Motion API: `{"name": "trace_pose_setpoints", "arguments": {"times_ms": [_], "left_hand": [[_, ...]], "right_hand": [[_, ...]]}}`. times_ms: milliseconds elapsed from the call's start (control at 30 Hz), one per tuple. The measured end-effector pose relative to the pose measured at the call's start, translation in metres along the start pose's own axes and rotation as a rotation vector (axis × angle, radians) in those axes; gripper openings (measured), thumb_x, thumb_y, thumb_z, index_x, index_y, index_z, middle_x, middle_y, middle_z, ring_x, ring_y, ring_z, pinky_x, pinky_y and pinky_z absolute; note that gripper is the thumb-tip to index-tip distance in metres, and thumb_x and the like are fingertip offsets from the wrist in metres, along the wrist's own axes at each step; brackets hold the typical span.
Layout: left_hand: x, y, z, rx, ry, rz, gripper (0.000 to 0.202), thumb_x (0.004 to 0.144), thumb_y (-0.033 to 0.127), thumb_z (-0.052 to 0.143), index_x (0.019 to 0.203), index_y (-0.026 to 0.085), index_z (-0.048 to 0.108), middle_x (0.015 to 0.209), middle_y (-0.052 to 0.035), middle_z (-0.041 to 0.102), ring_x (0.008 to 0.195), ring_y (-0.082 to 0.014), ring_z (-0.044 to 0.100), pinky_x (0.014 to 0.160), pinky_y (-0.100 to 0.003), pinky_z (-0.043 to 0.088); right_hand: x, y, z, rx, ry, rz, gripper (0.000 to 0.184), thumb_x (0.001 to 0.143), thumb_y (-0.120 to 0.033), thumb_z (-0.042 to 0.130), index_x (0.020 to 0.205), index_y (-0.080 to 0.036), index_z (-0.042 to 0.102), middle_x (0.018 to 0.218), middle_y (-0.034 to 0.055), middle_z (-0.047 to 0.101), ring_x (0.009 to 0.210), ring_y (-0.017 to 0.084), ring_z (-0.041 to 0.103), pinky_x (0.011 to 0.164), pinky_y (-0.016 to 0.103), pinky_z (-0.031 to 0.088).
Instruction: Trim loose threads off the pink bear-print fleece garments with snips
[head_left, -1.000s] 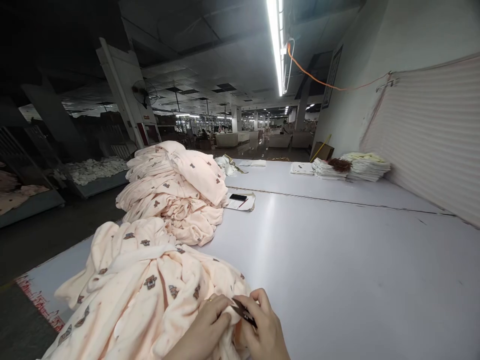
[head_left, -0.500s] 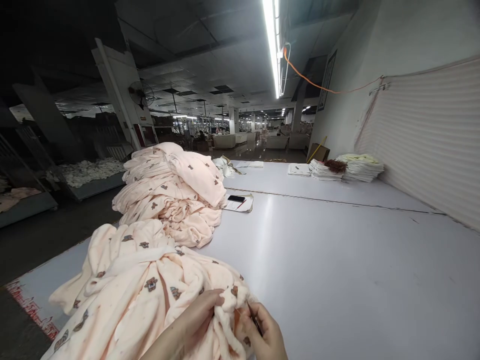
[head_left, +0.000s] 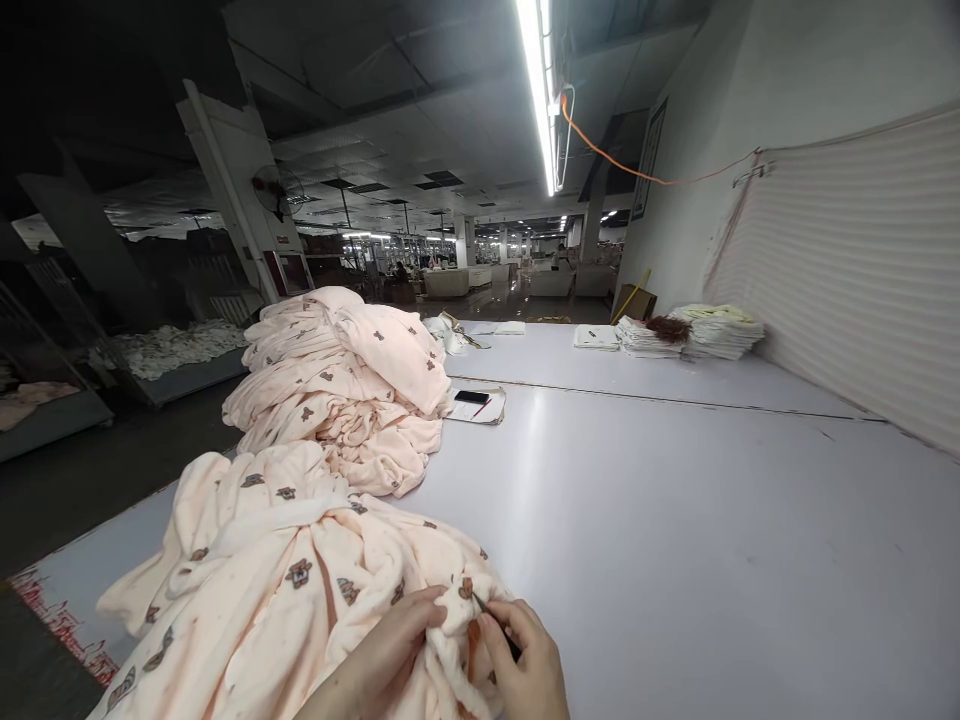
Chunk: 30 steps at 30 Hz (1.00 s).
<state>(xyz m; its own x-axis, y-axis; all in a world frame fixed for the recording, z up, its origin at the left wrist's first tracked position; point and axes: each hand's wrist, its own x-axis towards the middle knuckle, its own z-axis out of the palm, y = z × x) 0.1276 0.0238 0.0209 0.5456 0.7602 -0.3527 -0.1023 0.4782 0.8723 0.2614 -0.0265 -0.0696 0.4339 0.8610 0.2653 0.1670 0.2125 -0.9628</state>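
A large bunched heap of pale pink plush fabric (head_left: 259,610) with small bear prints lies at the front left, a whitish strip across its top. My left hand (head_left: 390,640) is closed on a gathered fold of it, the thumb pressing from above. Beside that fold, my right hand (head_left: 531,660) grips small dark thread snips (head_left: 514,648), the pointed tip touching or almost touching the cloth near a brown print. Fingers cover most of the tool, so its full shape is hidden.
Behind the near heap stands a taller pile of the same fabric (head_left: 337,370). A phone (head_left: 472,398) and a red pen rest on papers (head_left: 491,412). Folded white stacks (head_left: 724,335) sit at the table's (head_left: 675,540) far right. Carts with cloth (head_left: 176,348) stand at left.
My right hand has turned slightly and shifted a little left and up, bringing the tip of the snips nearer the brown print. My left hand keeps its hold on the fabric.
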Motion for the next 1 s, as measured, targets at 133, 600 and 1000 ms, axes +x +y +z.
{"name": "trace_pose_setpoints", "arguments": {"times_ms": [133,600,1000], "left_hand": [[0.001,0.000,-0.003,-0.021,0.087,-0.014,0.023,0.068,0.015,0.063,0.090,0.013,0.067,0.084,-0.0062,0.075,0.091,-0.0260,0.066,0.085,-0.035,0.045],[0.003,-0.005,-0.008,0.028,0.044,-0.012,0.025,0.067,0.018,0.064,0.090,0.012,0.068,0.080,-0.0067,0.073,0.089,-0.0257,0.065,0.087,-0.036,0.043],[-0.002,-0.008,-0.006,0.401,0.074,0.097,0.014,0.058,0.015,0.055,0.069,0.016,0.064,0.064,-0.0016,0.060,0.068,-0.0214,0.056,0.067,-0.031,0.041]], "right_hand": [[-0.002,0.003,0.001,-0.005,0.033,0.011,0.019,0.081,-0.037,0.060,0.083,-0.023,0.072,0.078,0.0031,0.069,0.075,0.020,0.066,0.067,0.023,0.049],[0.003,-0.004,-0.001,-0.003,-0.054,0.057,0.021,0.082,-0.037,0.057,0.083,-0.021,0.071,0.083,0.0054,0.070,0.080,0.022,0.066,0.072,0.025,0.051],[0.004,0.007,-0.009,0.158,0.061,0.091,0.036,0.075,-0.043,0.065,0.103,-0.021,0.063,0.097,0.0059,0.069,0.092,0.023,0.064,0.080,0.026,0.050]]}}
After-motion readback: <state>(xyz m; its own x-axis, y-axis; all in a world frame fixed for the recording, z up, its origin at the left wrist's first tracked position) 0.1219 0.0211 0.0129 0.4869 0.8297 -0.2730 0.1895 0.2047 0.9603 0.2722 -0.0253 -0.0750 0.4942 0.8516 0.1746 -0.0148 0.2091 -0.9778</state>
